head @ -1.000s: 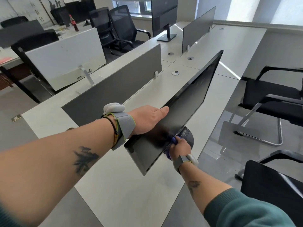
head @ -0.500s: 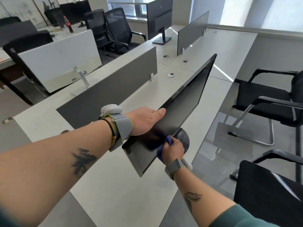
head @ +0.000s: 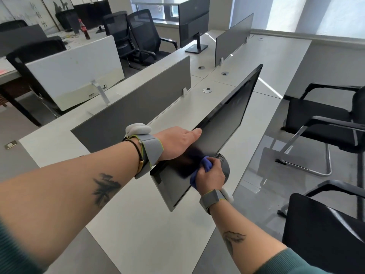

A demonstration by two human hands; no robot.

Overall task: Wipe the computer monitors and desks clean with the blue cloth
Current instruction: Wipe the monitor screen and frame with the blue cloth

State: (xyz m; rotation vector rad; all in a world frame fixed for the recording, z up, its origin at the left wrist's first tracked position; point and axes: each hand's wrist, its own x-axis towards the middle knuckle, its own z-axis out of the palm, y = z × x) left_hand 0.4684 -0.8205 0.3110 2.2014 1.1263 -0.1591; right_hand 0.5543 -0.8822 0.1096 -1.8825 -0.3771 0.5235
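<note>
Blue cloth (head: 205, 166) bunched in right grip (head: 210, 177), seemingly touching monitor (head: 233, 123) screen

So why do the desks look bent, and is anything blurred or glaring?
Head view: the wide-angle lens bows the desk edges; the window blinds are washed out, with a sunlit stripe across the desk; the blue cloth and the monitor screen beside it look smeared.
</note>
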